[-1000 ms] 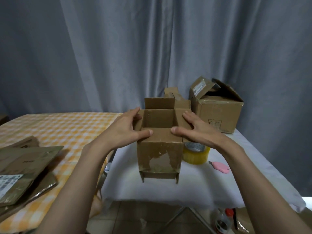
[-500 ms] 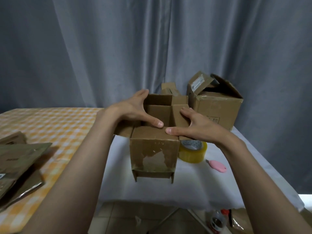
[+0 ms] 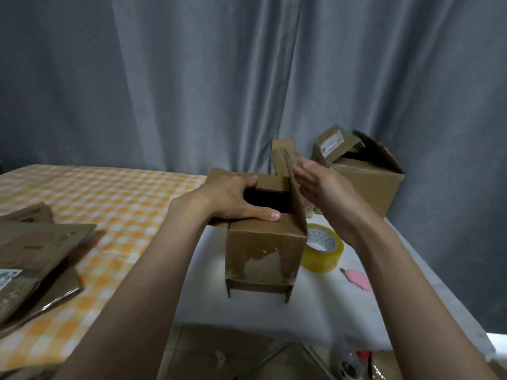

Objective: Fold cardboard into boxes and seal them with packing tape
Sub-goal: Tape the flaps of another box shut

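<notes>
Left hand [image 3: 233, 200] gripped the box [image 3: 264, 250] rim (top unsealed); right hand [image 3: 323, 187], fingers straight, pressed the raised flap [image 3: 296, 196].

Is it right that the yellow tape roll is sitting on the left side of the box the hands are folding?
Not quite. The head view shows the yellow tape roll on the right side of the box, on the white cloth, while the left hand and right hand work its flaps.
</notes>
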`<control>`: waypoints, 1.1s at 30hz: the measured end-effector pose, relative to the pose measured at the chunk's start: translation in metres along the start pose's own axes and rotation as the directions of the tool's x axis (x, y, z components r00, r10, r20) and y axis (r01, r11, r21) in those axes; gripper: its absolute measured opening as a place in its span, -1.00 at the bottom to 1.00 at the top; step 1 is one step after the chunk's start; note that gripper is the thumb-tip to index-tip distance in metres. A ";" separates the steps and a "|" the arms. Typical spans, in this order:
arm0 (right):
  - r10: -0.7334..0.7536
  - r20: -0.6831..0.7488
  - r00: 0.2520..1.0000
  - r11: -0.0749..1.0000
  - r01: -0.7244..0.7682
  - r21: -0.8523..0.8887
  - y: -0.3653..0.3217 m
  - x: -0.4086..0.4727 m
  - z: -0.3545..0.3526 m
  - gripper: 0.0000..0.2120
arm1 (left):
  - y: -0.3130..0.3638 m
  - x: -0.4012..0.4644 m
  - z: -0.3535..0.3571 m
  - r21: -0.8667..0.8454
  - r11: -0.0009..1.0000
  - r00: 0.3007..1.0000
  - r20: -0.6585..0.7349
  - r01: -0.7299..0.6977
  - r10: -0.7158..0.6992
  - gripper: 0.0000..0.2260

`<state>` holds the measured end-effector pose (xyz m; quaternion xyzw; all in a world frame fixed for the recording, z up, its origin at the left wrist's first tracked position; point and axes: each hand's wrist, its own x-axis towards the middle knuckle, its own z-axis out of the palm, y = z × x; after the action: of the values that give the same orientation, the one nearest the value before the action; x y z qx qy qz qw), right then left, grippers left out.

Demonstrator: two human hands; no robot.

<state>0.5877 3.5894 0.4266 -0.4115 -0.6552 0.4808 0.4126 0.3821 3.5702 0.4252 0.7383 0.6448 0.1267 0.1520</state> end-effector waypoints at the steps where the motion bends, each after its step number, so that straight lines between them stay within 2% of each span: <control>1: -0.009 -0.006 1.000 0.992 0.008 -0.123 0.002 0.000 0.007 -0.59 | 0.001 -0.001 0.000 0.010 1.000 1.000 -0.018 -0.001 0.001 0.16; 3: -0.012 0.019 1.000 0.936 0.018 -0.352 0.009 0.000 0.020 -0.60 | 0.003 -0.004 -0.005 0.010 1.000 0.999 -0.050 -0.002 0.002 0.10; 5: -0.031 0.079 0.996 0.813 0.071 -0.578 0.016 0.002 0.028 -0.56 | -0.001 -0.007 -0.010 0.013 1.000 0.995 -0.096 0.001 0.001 -0.23; 7: -0.052 0.106 0.993 0.739 0.110 -0.665 0.020 0.003 0.033 -0.55 | -0.010 -0.011 -0.017 0.009 0.999 0.966 -0.253 0.051 -0.047 -0.49; 9: -0.060 0.110 0.992 0.720 0.119 -0.683 0.023 0.004 0.034 -0.55 | -0.020 -0.014 -0.022 -0.092 0.990 0.899 -0.416 0.110 -0.139 -0.54; 11: -0.067 0.111 0.992 0.721 0.125 -0.681 0.024 0.003 0.034 -0.55 | -0.025 -0.017 -0.023 -0.242 0.964 0.842 -0.492 0.111 -0.220 -0.55; 13: -0.079 0.104 0.991 0.733 0.129 -0.668 0.024 0.003 0.033 -0.55 | -0.021 -0.020 -0.018 -0.353 0.932 0.814 -0.515 0.086 -0.270 -0.51; 17: -0.093 0.086 0.992 0.746 0.127 -0.654 0.025 0.002 0.034 -0.55 | -0.009 -0.020 -0.004 -0.512 0.858 0.826 -0.500 -0.041 -0.259 -0.52; 19: -0.096 0.078 0.992 0.752 0.124 -0.648 0.025 0.002 0.033 -0.55 | -0.001 -0.018 0.004 -0.478 0.875 0.837 -0.507 -0.073 -0.206 -0.60; 22: -0.098 0.067 0.993 0.773 0.119 -0.624 0.026 0.002 0.032 -0.55 | 0.010 -0.012 0.018 -0.209 0.975 0.849 -0.526 -0.075 -0.048 -0.74; 25: -0.069 0.013 0.998 0.821 0.064 -0.568 0.028 0.003 0.030 -0.52 | 0.016 -0.010 0.030 -0.038 0.997 0.849 -0.528 -0.061 0.032 -0.75; 28: 0.025 -0.053 0.998 0.904 -0.045 -0.425 0.031 0.004 0.026 -0.44 | 0.017 -0.005 0.035 -0.066 0.998 0.879 -0.477 -0.020 -0.014 -0.67; 31: 0.062 -0.096 0.993 0.962 -0.085 -0.258 0.037 0.005 0.026 -0.41 | 0.018 -0.001 0.036 -0.231 0.971 0.934 -0.333 0.056 -0.133 -0.49; 33: 0.058 -0.116 0.992 0.975 -0.081 -0.207 0.040 0.005 0.028 -0.41 | 0.018 0.000 0.037 -0.316 0.947 0.943 -0.290 0.066 -0.162 -0.45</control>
<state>0.5654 3.5941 0.3832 -0.5015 -0.6641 0.3993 0.3847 0.4129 3.5653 0.3982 0.6379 0.6759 0.3294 0.1662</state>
